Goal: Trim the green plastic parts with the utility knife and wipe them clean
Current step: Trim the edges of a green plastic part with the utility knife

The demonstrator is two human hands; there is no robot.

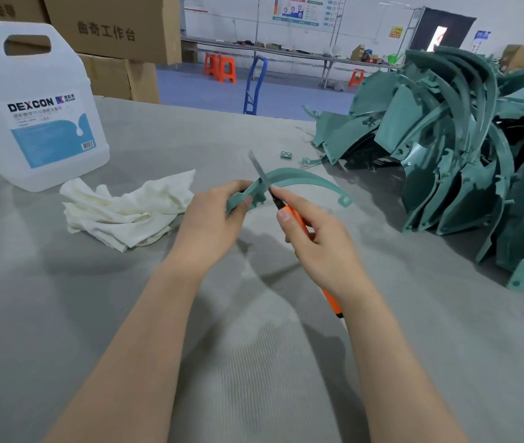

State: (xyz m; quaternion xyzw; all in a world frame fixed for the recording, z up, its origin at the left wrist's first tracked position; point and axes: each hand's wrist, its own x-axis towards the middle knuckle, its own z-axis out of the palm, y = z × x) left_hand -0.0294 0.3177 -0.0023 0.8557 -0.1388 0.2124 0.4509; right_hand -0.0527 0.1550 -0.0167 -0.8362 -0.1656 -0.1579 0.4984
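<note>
My left hand (214, 219) grips the near end of a curved green plastic strip (305, 180) held above the grey table. The strip arcs to the right and ends in a small hook. My right hand (315, 241) holds an orange utility knife (297, 220); its extended blade (259, 171) lies across the strip just right of my left fingers. The knife's orange tail shows below my right wrist. A crumpled white cloth (126, 207) lies on the table left of my hands.
A big heap of green plastic parts (465, 148) fills the table's right side. A white DEXCON jug (41, 110) stands at the back left before cardboard boxes (113, 33). Small green offcuts (286, 155) lie beyond my hands. The grey table surface (254, 362) spreads below.
</note>
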